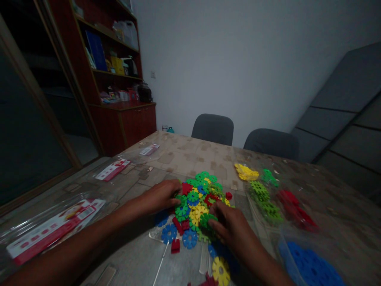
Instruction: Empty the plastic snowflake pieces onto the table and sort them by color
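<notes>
A heap of notched plastic building discs in green, yellow and blue, with red connector pieces among them, lies in front of me. At its left side is my left hand, fingers curled and thumb apart, touching the edge of the heap. My right hand is at the right side, thumb and fingers closed on a green notched disc. Between the hands are a yellow disc and a green disc. Blue discs and a red connector lie nearer to me.
On the right are a tub of blue discs, red pieces, lime-green pieces and yellow pieces in clear packaging. Clear packages with printed labels lie left. Two grey chairs stand behind the table.
</notes>
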A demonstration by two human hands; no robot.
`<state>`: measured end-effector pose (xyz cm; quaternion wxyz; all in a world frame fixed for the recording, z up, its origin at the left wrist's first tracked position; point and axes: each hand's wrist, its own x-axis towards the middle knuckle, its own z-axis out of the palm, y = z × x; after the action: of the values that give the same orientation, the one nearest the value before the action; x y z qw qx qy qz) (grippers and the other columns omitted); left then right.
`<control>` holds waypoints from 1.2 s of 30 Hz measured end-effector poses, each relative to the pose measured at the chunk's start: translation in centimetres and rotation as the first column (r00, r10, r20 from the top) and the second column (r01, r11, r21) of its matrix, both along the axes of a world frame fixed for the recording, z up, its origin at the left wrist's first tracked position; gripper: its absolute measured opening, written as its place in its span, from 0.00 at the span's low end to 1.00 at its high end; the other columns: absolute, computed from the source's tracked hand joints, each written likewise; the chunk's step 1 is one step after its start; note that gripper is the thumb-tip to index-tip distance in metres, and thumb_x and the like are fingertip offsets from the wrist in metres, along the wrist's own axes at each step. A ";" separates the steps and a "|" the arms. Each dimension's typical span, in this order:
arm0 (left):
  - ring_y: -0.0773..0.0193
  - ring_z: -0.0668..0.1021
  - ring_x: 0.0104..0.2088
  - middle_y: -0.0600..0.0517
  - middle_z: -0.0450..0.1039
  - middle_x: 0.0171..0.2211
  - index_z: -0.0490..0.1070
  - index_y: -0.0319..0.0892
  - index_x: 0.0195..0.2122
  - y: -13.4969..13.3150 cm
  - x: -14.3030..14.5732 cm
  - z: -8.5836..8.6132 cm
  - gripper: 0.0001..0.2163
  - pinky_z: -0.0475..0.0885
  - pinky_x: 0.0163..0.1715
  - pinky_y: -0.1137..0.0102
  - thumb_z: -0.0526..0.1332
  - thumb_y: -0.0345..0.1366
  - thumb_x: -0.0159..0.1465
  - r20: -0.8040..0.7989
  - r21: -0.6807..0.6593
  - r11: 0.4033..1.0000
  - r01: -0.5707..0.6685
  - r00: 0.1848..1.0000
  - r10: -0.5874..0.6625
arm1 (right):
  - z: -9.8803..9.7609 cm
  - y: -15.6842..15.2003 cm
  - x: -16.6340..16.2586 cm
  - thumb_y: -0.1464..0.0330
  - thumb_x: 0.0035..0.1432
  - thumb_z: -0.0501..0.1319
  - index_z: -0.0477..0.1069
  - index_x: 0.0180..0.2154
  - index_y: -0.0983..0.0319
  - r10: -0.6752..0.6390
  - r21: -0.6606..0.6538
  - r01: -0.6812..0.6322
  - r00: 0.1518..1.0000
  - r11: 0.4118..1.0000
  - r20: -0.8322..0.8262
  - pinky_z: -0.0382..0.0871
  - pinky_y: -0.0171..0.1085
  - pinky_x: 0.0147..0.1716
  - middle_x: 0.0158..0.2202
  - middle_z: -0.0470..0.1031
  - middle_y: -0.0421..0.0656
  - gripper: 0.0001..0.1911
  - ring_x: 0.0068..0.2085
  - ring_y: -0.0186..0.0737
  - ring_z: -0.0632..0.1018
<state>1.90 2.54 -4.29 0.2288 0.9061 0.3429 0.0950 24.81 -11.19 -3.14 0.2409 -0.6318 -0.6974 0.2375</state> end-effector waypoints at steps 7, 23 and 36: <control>0.49 0.76 0.50 0.47 0.75 0.49 0.70 0.44 0.47 -0.6 0.4 -0.1 0.17 0.67 0.49 0.62 0.65 0.28 0.56 0.006 -0.012 1.000 0.018 1.000 -0.018 | -0.4 6.5 -1.8 0.73 0.56 0.65 0.73 0.43 0.59 0.028 -0.023 -0.025 0.988 0.999 0.150 0.59 0.35 0.36 0.38 0.78 0.43 0.12 0.40 0.43 0.76; 0.61 0.72 0.33 0.57 0.69 0.30 0.65 0.43 0.32 0.0 -0.7 1.8 0.06 0.64 0.32 0.72 0.61 0.32 0.53 0.071 -0.167 0.985 0.046 0.997 -0.035 | -0.9 5.7 0.3 0.74 0.54 0.62 0.60 0.28 0.58 0.007 -0.033 -0.006 1.000 0.999 0.024 0.54 0.32 0.28 0.25 0.64 0.33 0.11 0.30 0.34 0.67; 0.60 0.77 0.38 0.57 0.78 0.38 0.76 0.45 0.47 -1.1 -0.6 1.9 0.19 0.67 0.36 0.73 0.67 0.26 0.54 0.005 -0.283 0.943 0.174 0.984 -0.180 | -1.4 4.5 -1.6 0.74 0.53 0.64 0.64 0.30 0.59 0.080 -0.070 -0.078 0.996 0.994 0.032 0.51 0.34 0.29 0.26 0.64 0.34 0.09 0.30 0.35 0.67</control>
<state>1.26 1.49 -2.39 0.3597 0.8922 0.2727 0.0147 23.17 -6.73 -4.51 0.1971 -0.6157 -0.7174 0.2597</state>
